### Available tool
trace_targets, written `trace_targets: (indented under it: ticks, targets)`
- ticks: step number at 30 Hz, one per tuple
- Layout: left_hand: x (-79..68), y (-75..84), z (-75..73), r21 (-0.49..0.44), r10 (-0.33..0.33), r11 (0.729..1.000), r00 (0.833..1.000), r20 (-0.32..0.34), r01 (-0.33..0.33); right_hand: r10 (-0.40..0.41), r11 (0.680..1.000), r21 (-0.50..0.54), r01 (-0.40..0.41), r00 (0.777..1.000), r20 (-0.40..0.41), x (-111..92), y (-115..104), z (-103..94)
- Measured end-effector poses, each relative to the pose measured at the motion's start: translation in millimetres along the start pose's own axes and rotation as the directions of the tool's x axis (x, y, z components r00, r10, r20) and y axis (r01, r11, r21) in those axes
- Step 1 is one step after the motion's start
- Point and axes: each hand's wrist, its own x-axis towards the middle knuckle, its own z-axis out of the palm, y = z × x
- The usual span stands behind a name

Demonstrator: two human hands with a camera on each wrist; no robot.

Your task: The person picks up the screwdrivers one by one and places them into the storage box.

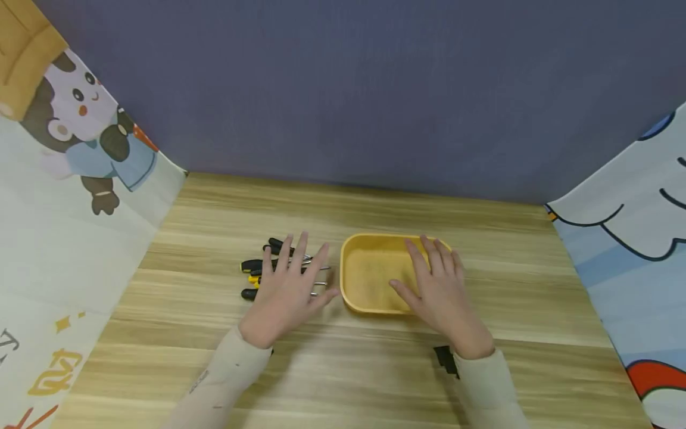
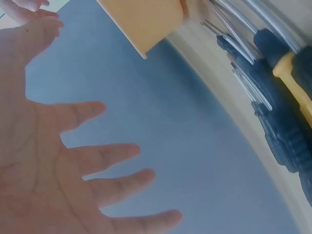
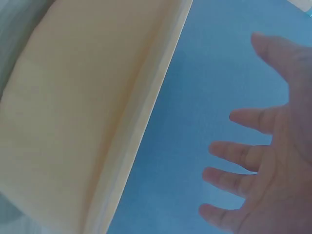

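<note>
My left hand (image 1: 289, 292) hovers with spread fingers above several screwdrivers (image 1: 257, 266), and it holds nothing. Their handles are black, some with yellow, and the metal shafts point right toward a yellow plastic tray (image 1: 370, 274). In the left wrist view the screwdrivers (image 2: 278, 63) lie side by side, apart from my palm. My right hand (image 1: 442, 295) is over the right part of the tray, fingers spread and holding nothing. The right wrist view shows the tray (image 3: 78, 107) apart from those fingers. Part of the tray and some of the screwdrivers are hidden beneath the hands.
The wood-grain table (image 1: 375, 375) carries everything. Behind it rises a dark blue-grey wall (image 1: 364, 95), with cartoon-printed panels on the left (image 1: 80, 238) and right (image 1: 632, 274). A small black piece (image 1: 446, 359) lies beside my right wrist.
</note>
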Motion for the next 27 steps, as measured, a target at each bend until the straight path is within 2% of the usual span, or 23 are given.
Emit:
trace_targets:
  ticks: [7,15,19,23,27]
  targets:
    - [-5.0,-11.5,-2.3,-0.018,0.022,1.000,0.996,-0.081,-0.024,-0.015,0.999,0.034,0.018,0.996,-0.088,-1,17,-3.2]
    - [-11.1,-29.0,-4.3,-0.035,0.009,0.999,0.993,-0.120,-0.013,0.000,1.000,0.020,0.002,0.995,-0.096,-8,38,-8.5]
    - [-14.9,-39.3,-6.4,-0.039,-0.008,0.999,0.995,-0.101,0.004,-0.013,1.000,0.020,0.015,0.992,-0.128,-11,47,-5.0]
    - [-19.2,-52.1,-6.4,-0.049,-0.009,0.999,0.996,-0.094,0.004,0.014,0.999,0.049,-0.008,0.992,-0.129,-14,54,0.3]
    - [-21.4,-68.1,-2.9,-0.059,0.037,0.997,0.985,-0.166,-0.048,0.069,0.995,0.085,-0.060,0.992,-0.103,-17,60,3.7]
